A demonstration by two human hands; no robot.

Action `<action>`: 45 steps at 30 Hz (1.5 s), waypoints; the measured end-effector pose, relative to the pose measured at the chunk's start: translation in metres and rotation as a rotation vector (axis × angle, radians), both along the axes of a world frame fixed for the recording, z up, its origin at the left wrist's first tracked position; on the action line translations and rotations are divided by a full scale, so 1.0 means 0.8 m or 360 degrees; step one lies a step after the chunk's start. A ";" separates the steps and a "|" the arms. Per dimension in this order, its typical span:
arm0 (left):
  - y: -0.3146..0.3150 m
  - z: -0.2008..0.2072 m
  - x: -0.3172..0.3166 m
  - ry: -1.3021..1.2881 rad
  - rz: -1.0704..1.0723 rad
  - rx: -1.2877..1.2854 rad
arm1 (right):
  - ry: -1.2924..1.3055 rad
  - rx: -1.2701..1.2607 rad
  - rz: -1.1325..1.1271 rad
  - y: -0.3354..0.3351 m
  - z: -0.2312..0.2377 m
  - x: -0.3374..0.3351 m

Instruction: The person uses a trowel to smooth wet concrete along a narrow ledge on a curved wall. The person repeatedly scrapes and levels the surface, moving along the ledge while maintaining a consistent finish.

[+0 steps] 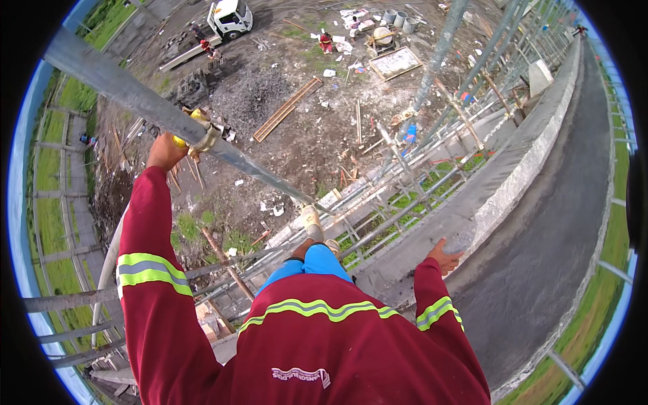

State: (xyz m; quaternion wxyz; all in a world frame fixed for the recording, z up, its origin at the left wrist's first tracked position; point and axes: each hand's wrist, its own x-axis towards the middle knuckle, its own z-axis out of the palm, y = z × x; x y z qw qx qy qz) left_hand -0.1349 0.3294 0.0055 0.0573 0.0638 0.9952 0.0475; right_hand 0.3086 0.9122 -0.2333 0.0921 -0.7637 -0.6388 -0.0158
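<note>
My left hand [166, 151] is raised at the left, closed around a yellow object [179, 142] whose kind I cannot make out. It is beside a metal clamp [205, 139] on a thick grey scaffold pole [256, 168], which slants from the upper left down to my feet. The pole partly hides the yellow object and my fingers. Low on the right, my right hand [443, 258] has its fingers apart and holds nothing. It rests on or just over the rough edge of a concrete wall [503, 202]; contact is hard to tell.
I stand high on scaffolding, with bars [398, 223] and gaps underfoot. A smooth grey concrete surface [540, 250] curves along the right. Far below are a white truck [229, 19], a gravel heap [253, 98], wooden planks [289, 109], a cement mixer [383, 36] and several people.
</note>
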 end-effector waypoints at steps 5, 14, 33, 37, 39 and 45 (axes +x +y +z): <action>0.005 0.003 0.001 -0.0017 -0.0001 0.0006 | 0.0000 -0.0007 0.0014 0.001 -0.003 0.002; 0.002 0.002 0.002 0.0019 -0.0057 0.0077 | -0.0042 -0.0038 0.0010 0.000 0.002 -0.001; -0.007 -0.006 -0.002 0.0018 -0.0046 0.0049 | -0.0048 0.0000 -0.0010 -0.001 0.002 -0.003; -0.007 -0.005 -0.003 -0.0028 -0.0018 0.0073 | -0.0033 -0.0042 -0.0013 -0.002 0.005 -0.004; -0.008 -0.006 -0.004 -0.0019 -0.0007 0.0035 | -0.0025 -0.0015 0.0005 -0.002 0.006 -0.003; -0.001 -0.001 -0.001 -0.0041 -0.0003 -0.0030 | -0.0086 -0.0004 -0.0002 0.001 0.000 -0.001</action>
